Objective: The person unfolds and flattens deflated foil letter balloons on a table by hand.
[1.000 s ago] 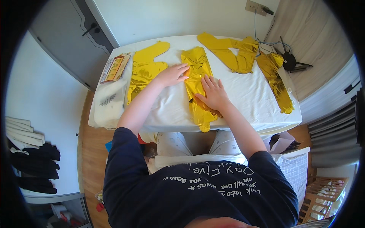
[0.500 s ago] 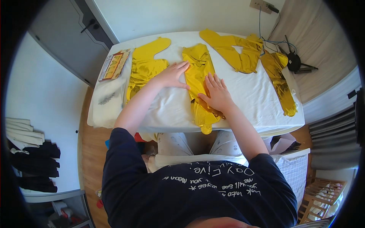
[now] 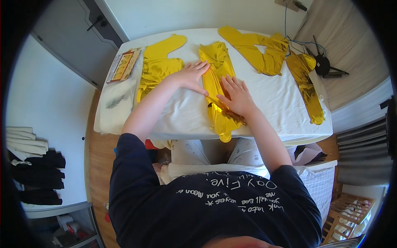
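Note:
A flat gold foil balloon (image 3: 216, 74) lies lengthwise in front of me on the white-covered table (image 3: 178, 111), its near end wrinkled and close to the front edge. My left hand (image 3: 192, 77) rests along its left side, thumb and fingers spread, fingertips touching the foil. On its right side my right hand (image 3: 236, 97) lies flat, fingers stretched out over the foil and covering part of it. To the left lies a second gold foil balloon (image 3: 161, 68), partly behind my left forearm. Two more, a gold balloon with a triangular hole (image 3: 271, 58) and a narrow gold balloon (image 3: 305, 84), lie at right.
Printed packaging (image 3: 124, 65) and a clear plastic bag (image 3: 115, 107) lie at the table's left end. A black router (image 3: 323, 64) with antennas and cables stands at the back right. Folded clothes (image 3: 35, 161) sit at the left, and a wooden crib (image 3: 349, 211) at the lower right.
The table and everything on it sit slightly higher in the picture. Both hands stay on the same balloon, with the left fingers a little further over its edge.

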Available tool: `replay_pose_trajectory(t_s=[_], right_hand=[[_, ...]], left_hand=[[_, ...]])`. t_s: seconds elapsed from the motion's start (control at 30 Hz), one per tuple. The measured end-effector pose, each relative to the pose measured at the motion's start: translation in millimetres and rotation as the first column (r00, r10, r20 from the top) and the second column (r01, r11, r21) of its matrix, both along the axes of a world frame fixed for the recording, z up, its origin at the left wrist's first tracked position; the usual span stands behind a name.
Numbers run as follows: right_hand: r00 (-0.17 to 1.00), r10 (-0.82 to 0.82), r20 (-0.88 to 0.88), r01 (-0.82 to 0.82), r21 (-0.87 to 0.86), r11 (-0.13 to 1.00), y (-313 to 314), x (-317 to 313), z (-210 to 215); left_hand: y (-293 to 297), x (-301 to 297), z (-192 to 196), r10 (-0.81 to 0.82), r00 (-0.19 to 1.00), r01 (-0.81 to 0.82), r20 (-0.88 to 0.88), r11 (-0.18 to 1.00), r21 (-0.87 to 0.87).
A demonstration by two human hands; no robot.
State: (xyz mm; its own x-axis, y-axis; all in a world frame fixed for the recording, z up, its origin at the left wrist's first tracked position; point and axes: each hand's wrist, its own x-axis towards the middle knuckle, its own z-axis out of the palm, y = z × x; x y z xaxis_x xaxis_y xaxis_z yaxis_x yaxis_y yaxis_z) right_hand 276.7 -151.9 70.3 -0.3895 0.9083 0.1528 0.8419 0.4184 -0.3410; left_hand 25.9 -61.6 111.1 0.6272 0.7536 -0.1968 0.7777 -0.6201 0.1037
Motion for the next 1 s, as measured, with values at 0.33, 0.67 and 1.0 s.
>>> replay_pose_trajectory(t_s=[0.33,0.67,1.0], right_hand=[[1.000,-0.005,0.010,0.004,0.034,0.999,8.3,-0.8,-3.1],[0.997,0.014,-0.081,-0.010,0.051,0.999,10.7,-0.9,-11.0],[1.000,0.010,0.016,-0.011,0.060,0.998,9.3,-7.0,-14.9]], left_hand=[[4.2,-0.9,-4.7,0.013,0.997,-0.013,0.075,1.000,0.004],[-1.1,-13.1,-23.5,-0.041,0.991,0.022,0.126,0.988,0.150],[-31.7,-17.0,-44.4,-0.091,0.946,0.045,0.310,0.987,0.152]])
